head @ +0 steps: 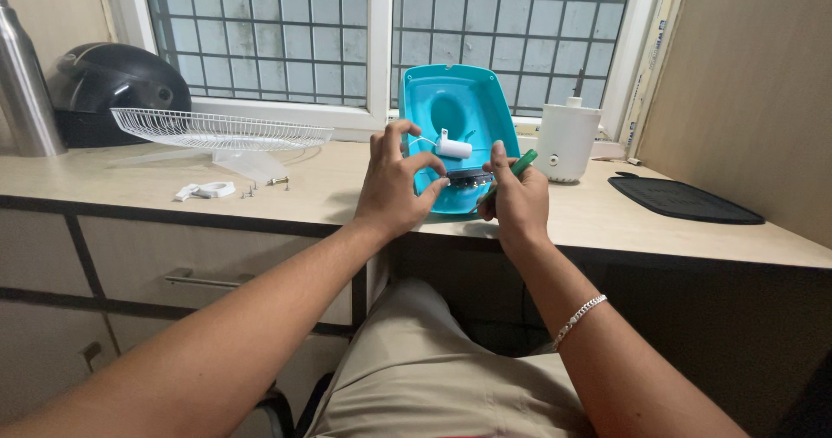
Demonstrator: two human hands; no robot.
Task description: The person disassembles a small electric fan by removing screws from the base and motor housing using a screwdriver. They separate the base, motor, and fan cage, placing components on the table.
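Teal housing [451, 100] stands open on the tabletop [347, 187]. Left hand [394, 182] pinches its lower edge; right hand [516, 195] grips a green screwdriver [520, 165] there. Left of the housing: removed wire grille [217, 129], screws [260, 187]. Disassembly appears partway done.

Teal housing [459, 109], green screwdriver [520, 165], white wire grille [221, 129], black mat [685, 200].

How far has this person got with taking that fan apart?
Already off: the white wire grille, a white plastic piece and several loose screws lie on the counter. In hand: the left hand steadies the teal housing while the right hand works a green-handled screwdriver at its base. What remains inside is hidden.
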